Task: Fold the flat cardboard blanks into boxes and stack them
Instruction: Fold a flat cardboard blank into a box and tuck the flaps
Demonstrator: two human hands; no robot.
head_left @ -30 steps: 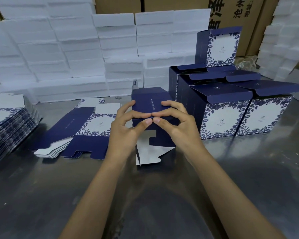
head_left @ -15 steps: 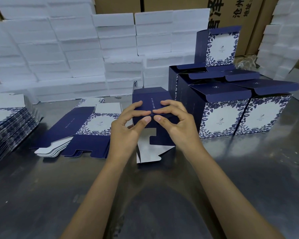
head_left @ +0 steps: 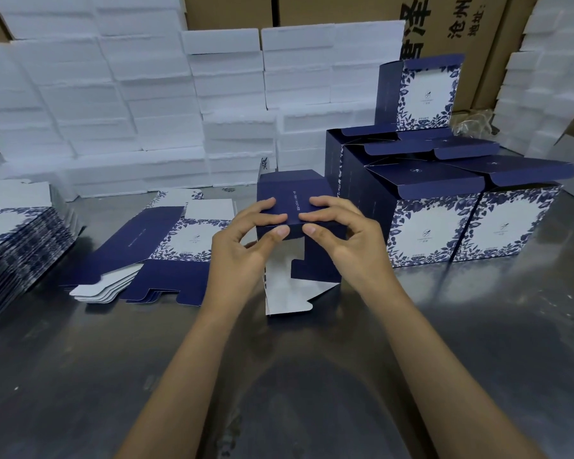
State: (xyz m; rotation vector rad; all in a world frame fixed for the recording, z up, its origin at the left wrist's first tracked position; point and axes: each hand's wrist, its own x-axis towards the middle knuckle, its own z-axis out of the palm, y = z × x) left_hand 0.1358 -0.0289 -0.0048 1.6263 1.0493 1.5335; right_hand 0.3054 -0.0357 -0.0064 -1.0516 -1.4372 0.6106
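On steel counter [head_left: 80, 376], half-formed box [head_left: 292, 193] pinched by left hand [head_left: 242, 250] and right hand [head_left: 355, 240]; risked crushed flap from uneven thumb pressure.

My left hand [head_left: 242, 250] and right hand [head_left: 352, 243] pinch the top edge of a half-folded navy box [head_left: 292, 200] standing on the steel table [head_left: 478, 342]. Flat blanks [head_left: 166, 250] lie to its left, finished boxes [head_left: 444, 207] stand stacked to its right.
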